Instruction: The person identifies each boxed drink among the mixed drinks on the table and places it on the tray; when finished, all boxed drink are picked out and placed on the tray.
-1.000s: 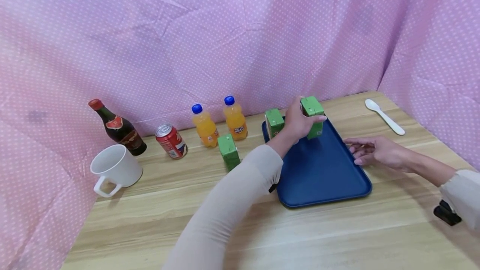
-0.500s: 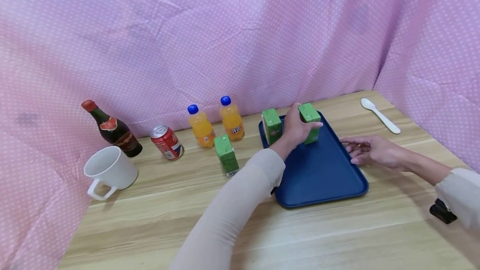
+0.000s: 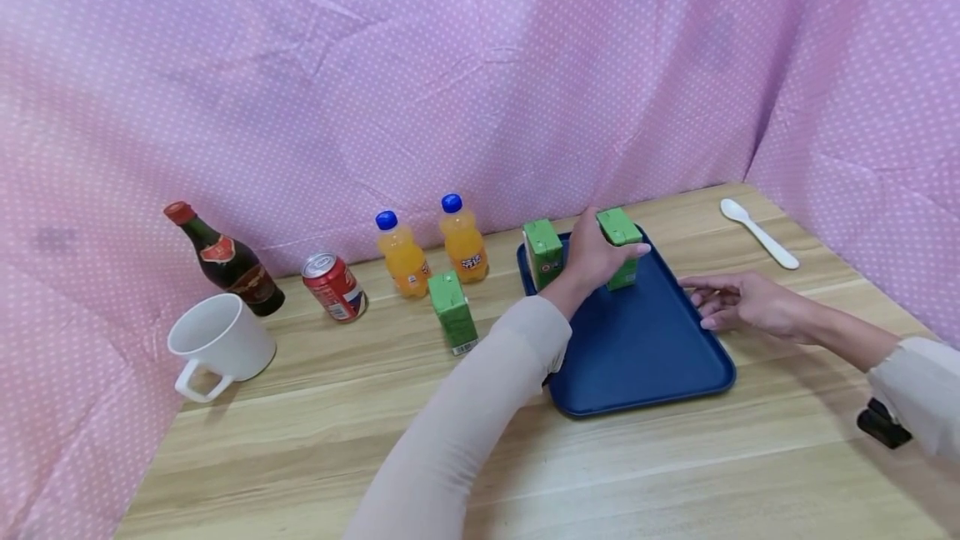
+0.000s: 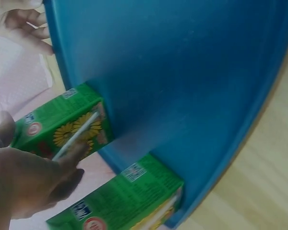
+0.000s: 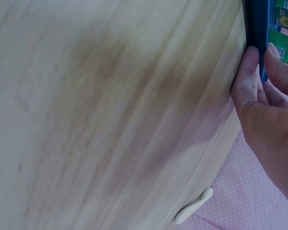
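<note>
On wood tabletop (image 3: 300,448), pink cloth (image 3: 375,107) behind, we count three cartons (image 3: 454,312), three bottles (image 3: 406,260); one tray (image 3: 641,352), mug (image 3: 243,340), can (image 3: 337,292), spoon (image 3: 763,238).
Left hand (image 3: 591,255) grips one carton (image 3: 621,227) on the tray; right hand (image 3: 765,307) loose at its rim.

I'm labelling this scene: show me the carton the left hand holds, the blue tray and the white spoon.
Held carton (image 4: 78,125): left wrist view, on its flower-printed face.
Blue tray (image 3: 637,348): head view, on its bare flat base.
White spoon (image 3: 765,237): head view, on its handle.
</note>
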The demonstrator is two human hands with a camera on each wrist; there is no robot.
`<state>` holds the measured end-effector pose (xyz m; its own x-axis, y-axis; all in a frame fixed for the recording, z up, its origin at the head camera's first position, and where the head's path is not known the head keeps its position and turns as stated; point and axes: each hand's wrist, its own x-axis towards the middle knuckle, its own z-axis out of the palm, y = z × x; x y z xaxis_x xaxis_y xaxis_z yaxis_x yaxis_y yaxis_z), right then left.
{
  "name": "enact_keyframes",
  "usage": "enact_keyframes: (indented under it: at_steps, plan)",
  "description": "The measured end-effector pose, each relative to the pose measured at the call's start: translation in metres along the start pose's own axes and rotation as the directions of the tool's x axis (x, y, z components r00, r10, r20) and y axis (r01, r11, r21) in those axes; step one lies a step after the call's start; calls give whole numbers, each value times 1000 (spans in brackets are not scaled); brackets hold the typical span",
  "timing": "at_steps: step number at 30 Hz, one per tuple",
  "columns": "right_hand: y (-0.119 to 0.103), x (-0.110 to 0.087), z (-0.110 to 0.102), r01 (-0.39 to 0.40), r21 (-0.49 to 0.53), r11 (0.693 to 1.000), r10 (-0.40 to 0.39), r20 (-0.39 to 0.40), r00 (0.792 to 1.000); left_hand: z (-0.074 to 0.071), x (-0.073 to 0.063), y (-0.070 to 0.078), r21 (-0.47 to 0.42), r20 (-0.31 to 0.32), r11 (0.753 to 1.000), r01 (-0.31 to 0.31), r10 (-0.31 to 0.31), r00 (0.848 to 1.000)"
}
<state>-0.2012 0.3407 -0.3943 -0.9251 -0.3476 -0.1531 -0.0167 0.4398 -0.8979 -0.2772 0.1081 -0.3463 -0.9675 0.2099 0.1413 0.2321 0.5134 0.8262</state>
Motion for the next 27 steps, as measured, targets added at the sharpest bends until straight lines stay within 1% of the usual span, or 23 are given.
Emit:
enact_keyframes:
  at_steps: [2, 4, 7, 10, 12, 14, 15, 17, 19, 23, 27]
  plan:
    - [-1, 0, 0, -2, 3, 1000, 2, 8, 1000, -4, -2, 4, 28, 6, 1000, 14, -14, 1000]
    - [-1, 1, 1, -3, 4, 1000, 3, 14, 1000, -9, -6, 9, 63, 5, 998, 9, -9, 1000]
    - [0, 1, 0, 9, -13, 1000, -9, 23, 1000, -23, -16, 20, 89, 21, 995, -39, 37, 999]
    - [0, 1, 0, 22, -34, 999, -21, 21, 1000, -48, -33, 31, 84, 60, 990, -116, 111, 992]
    - [1, 1, -2, 41, -42, 998, -40, 24, 999, -68, -45, 37, 86, 92, 981, -173, 165, 982]
    - [1, 0, -2, 45, -46, 998, -45, 10, 999, -87, -56, 39, 108, 105, 968, -226, 215, 971]
    - [2, 0, -2, 46, -45, 998, -46, 4, 999, -96, -61, 39, 121, 108, 963, -243, 230, 967]
    - [2, 0, -3, 52, -45, 998, -52, -1, 999, -113, -70, 36, 136, 102, 956, -262, 249, 963]
    - [2, -1, -3, 46, -38, 998, -46, -10, 999, -129, -78, 29, 135, 83, 957, -257, 247, 965]
    - [3, 1, -2, 66, -39, 997, -66, 4, 998, -154, -89, 5, 114, 24, 963, -245, 244, 969]
    - [3, 2, 1, 53, -34, 998, -53, -4, 999, -172, -96, -20, 114, -20, 959, -259, 263, 964]
